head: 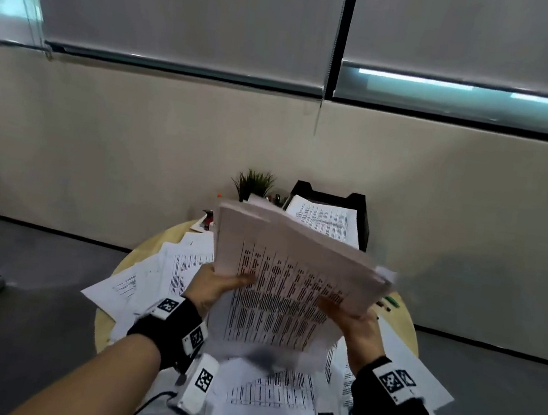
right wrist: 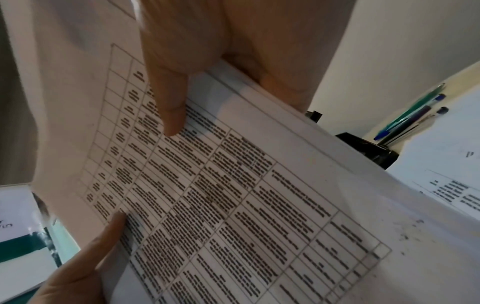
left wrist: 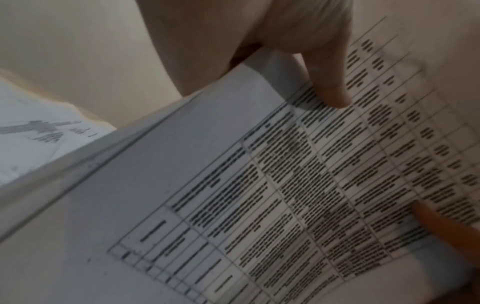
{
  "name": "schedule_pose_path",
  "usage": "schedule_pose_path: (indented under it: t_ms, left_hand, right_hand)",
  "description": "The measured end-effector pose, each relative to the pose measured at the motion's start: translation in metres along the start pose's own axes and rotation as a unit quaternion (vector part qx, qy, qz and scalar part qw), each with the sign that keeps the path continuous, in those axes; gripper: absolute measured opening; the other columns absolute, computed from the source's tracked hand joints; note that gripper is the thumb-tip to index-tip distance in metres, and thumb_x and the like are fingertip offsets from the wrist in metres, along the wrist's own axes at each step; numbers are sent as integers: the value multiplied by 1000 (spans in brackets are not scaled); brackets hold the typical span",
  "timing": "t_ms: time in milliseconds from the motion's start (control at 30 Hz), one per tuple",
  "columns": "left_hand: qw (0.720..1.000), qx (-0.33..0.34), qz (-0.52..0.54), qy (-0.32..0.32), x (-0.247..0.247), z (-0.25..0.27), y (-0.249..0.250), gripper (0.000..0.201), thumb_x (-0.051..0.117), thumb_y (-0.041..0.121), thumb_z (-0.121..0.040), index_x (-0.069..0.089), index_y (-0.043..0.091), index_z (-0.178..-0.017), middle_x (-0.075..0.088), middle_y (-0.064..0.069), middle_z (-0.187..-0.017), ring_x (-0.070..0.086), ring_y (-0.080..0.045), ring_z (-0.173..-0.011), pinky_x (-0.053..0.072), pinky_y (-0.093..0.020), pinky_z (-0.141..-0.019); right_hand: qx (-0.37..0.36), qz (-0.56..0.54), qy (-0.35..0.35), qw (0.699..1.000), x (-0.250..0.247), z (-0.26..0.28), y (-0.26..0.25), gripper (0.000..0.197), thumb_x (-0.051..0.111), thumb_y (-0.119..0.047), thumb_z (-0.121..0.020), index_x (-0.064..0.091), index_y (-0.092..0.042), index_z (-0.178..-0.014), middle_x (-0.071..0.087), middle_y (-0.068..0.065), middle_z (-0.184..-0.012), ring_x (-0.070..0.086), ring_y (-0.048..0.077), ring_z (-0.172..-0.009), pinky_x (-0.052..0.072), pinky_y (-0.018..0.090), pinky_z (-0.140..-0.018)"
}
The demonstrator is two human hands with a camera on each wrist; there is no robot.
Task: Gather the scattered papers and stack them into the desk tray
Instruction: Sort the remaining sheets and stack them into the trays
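Observation:
A thick stack of printed papers (head: 288, 278) is raised above the round wooden table (head: 142, 253), tilted away from me. My left hand (head: 218, 286) grips its left edge, thumb on the printed top sheet (left wrist: 285, 185). On the right edge my right hand (head: 352, 320) holds it the same way, thumb pressed on the table print (right wrist: 207, 195). The black desk tray (head: 359, 204) stands at the table's far side with a printed sheet inside. Loose papers (head: 161, 272) lie scattered under and around the stack.
A small green plant (head: 256, 182) stands left of the tray. Pens (head: 388, 302) lie at the table's right rim, also seen as pens (right wrist: 413, 115) in the right wrist view. A beige wall runs behind the table and grey floor surrounds it.

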State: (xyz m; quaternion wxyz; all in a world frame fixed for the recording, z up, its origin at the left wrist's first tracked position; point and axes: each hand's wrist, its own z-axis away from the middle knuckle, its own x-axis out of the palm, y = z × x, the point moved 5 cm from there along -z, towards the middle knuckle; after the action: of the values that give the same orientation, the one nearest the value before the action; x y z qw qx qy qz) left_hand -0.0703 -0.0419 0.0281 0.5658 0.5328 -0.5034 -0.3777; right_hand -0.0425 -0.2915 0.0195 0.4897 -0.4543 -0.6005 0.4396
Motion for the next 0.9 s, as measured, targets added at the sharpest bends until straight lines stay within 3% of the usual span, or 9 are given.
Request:
schedule_pose_path:
  t_ms: [67, 200, 333, 400, 467, 533, 667, 767, 900]
  left_hand:
    - [1000, -8, 11, -9, 2, 2, -4, 83, 93, 43, -21, 69, 11, -94, 75, -3, -91, 70, -20, -93, 45, -42, -101]
    - [999, 15, 37, 12, 2, -3, 0, 99, 93, 50, -21, 65, 7, -106, 74, -8, -99, 67, -24, -101, 45, -42, -101]
    - [998, 45, 32, 32, 1, -4, 5, 94, 91, 55, -25, 66, 7, -102, 74, -8, -97, 69, -22, -98, 49, -34, -93]
    - [998, 41, 12, 34, 0, -2, 2, 82, 90, 53, -31, 68, 9, -96, 75, -3, -89, 71, -12, -90, 52, -29, -88]
    - [999, 30, 0, 42, 0, 0, -2, 44, 87, 33, -55, 67, 13, -88, 75, 6, -76, 70, -2, -76, 51, -28, -88]
    - [997, 29, -8, 70, 2, 2, -5, 18, 76, 12, -72, 66, 15, -86, 74, 8, -72, 69, -2, -73, 50, -29, -90]
    - [993, 62, 31, 92, 14, 4, 10, 25, 73, 19, -74, 66, 13, -97, 72, 3, -89, 68, -7, -85, 52, -23, -85]
    - [991, 87, 48, 89, 19, 1, 26, 27, 70, 29, -70, 67, 16, -94, 74, 8, -81, 69, -1, -81, 51, -17, -78]
    - [993, 87, 19, 76, 17, 1, 25, 25, 71, 20, -74, 65, 17, -98, 72, 3, -90, 66, -14, -92, 50, -27, -85]
  right_hand:
    - [6, 2, 5, 1000, 2, 0, 1, 48, 91, -28, -46, 72, -17, -89, 76, -1, -86, 69, 18, -85, 53, 32, -77]
    - [-26, -7, -4, 1000, 10, -4, -19, 22, 75, -9, -75, 71, -18, -95, 76, -9, -86, 70, 4, -85, 50, 20, -75]
    - [-52, -3, -16, 999, 15, -9, -39, 21, 74, -15, -75, 71, -16, -96, 76, -7, -88, 70, 4, -86, 51, 15, -72]
    - [-45, 16, -26, 999, 14, -9, -38, 29, 76, -18, -72, 70, -15, -100, 76, -6, -92, 70, 5, -89, 53, 19, -77]
    - [-30, 30, -32, 999, 13, -6, -31, 34, 76, -23, -70, 70, -16, -103, 75, -6, -95, 69, 7, -93, 52, 27, -86]
    - [-24, 30, -27, 999, 13, -4, -23, 27, 74, -24, -74, 70, -20, -100, 75, -8, -95, 69, 7, -95, 50, 31, -91]
    - [-42, -12, 13, 999, 20, -2, -32, 20, 73, -20, -79, 69, -26, -97, 75, -12, -90, 67, 7, -96, 47, 28, -89]
    - [-72, -25, 37, 996, 19, -4, -48, 19, 75, -19, -76, 69, -24, -95, 75, -10, -85, 68, 7, -91, 51, 25, -83]
    - [-116, 28, 67, 991, 8, 1, -58, 46, 79, -22, -69, 63, -13, -111, 72, 5, -98, 69, 22, -96, 56, 38, -85]
